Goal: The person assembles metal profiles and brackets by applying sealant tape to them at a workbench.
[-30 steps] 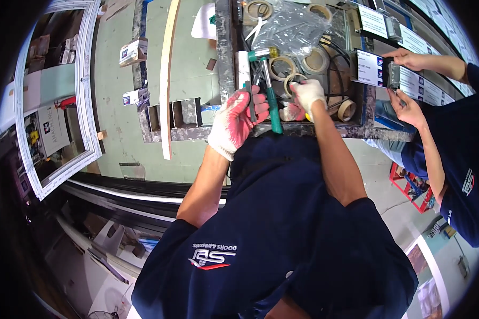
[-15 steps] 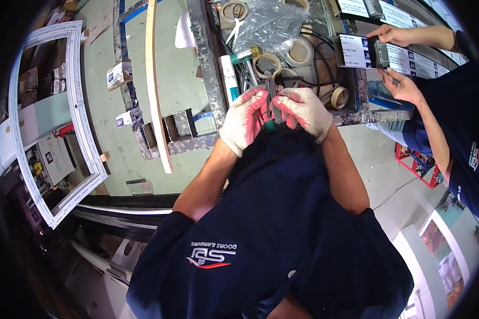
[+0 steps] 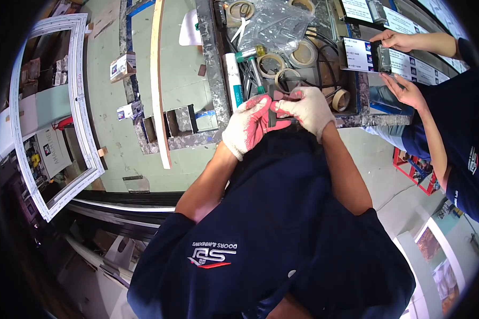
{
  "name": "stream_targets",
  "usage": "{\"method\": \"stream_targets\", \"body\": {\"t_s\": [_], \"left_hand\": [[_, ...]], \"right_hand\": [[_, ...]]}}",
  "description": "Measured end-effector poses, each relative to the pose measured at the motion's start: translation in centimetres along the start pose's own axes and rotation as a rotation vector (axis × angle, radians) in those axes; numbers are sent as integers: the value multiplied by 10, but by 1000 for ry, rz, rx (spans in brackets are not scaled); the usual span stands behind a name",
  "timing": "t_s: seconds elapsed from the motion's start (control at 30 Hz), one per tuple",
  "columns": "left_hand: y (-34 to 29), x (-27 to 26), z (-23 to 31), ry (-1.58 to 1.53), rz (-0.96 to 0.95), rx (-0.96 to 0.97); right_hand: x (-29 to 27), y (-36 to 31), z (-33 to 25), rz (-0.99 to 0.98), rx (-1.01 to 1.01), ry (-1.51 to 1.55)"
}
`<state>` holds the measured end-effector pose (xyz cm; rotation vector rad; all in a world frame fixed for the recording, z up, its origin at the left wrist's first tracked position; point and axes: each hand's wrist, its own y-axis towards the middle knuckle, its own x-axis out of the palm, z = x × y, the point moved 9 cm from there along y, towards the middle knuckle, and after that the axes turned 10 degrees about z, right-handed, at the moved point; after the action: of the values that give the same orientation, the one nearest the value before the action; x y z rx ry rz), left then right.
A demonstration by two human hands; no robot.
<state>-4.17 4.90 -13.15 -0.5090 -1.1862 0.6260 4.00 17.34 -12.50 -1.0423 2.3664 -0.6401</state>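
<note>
My left hand (image 3: 247, 126), in a white knit glove with a pink-red palm, pinches a small dark grey flat piece (image 3: 272, 109). My right hand (image 3: 313, 110), gloved alike, grips the same piece from the other side with thumb and fingers. The piece is held close in front of my chest, above the near edge of a tray of tools. What kind of part it is I cannot make out, as the fingers cover much of it. Just beyond my hands lie a green-handled hammer (image 3: 257, 73), a white and teal tube (image 3: 232, 74) and a tape roll (image 3: 272, 65).
More tape rolls (image 3: 303, 54), scissors (image 3: 242, 25), a clear plastic bag (image 3: 275, 25) and black cables fill the tray. At right a co-worker's hands (image 3: 402, 87) are on a film-covered profile (image 3: 357, 55). A wooden strip (image 3: 157, 80) and a white window frame (image 3: 80, 101) are to the left.
The grey piece has been turned between my hands, and its broader side now shows. My right fingers have shifted on it. The co-worker's lower hand has opened out somewhat.
</note>
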Motion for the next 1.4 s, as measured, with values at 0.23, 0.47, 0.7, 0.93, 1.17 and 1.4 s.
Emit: {"method": "stream_targets", "body": {"t_s": [0.23,0.47,0.7,0.93,1.17,1.4], "left_hand": [[-3,-37,1,221,126,57],[-14,-57,16,338,227,146],[-31,-52,38,205,175,202],[-13,-48,33,111,96,192],[-10,5,18,287,-62,-22],[-19,29,20,288,-145,38]], "right_hand": [[-8,-25,-35,296,-386,-332],[-67,64,37,679,-320,-720],[-60,74,30,427,-203,-684],[-55,1,-27,-111,-172,-70],[-12,-29,-94,-210,-564,-436],[-17,-32,-100,101,-596,-180]]}}
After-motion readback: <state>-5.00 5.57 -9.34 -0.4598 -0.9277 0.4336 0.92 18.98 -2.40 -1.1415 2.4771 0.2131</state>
